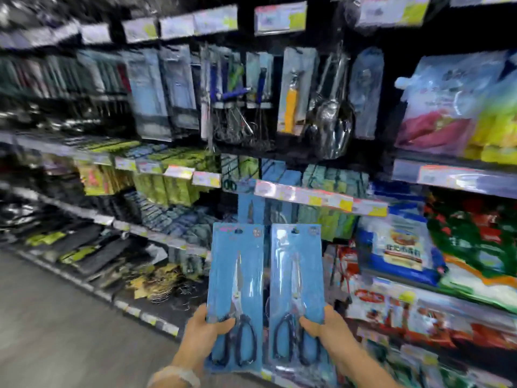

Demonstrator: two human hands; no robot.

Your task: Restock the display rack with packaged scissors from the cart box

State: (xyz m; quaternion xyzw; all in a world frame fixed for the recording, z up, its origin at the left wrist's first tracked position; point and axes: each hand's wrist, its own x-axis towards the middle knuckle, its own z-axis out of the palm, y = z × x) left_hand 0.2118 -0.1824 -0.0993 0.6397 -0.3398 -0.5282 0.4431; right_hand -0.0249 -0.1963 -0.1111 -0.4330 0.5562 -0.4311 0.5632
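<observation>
Nearest the camera, the left hand point(205, 336) grips the lower left edge of a blue card blister pack of black-handled scissors point(236, 298), thumb across its front. Just right of that pack, almost edge to edge with it, a second blue card pack of black-handled scissors point(296, 301) stands upright, pinched at its lower right edge by the right hand point(324, 331). A pale band point(179, 375) circles the left wrist below the first pack. Beyond and above the two packs hang more blue scissors packs point(251, 208) on the dark display rack point(296, 152), under a row of price labels point(319, 197). Farther up hang metal scoops point(333, 127) and whisks; the picture is blurred there.
</observation>
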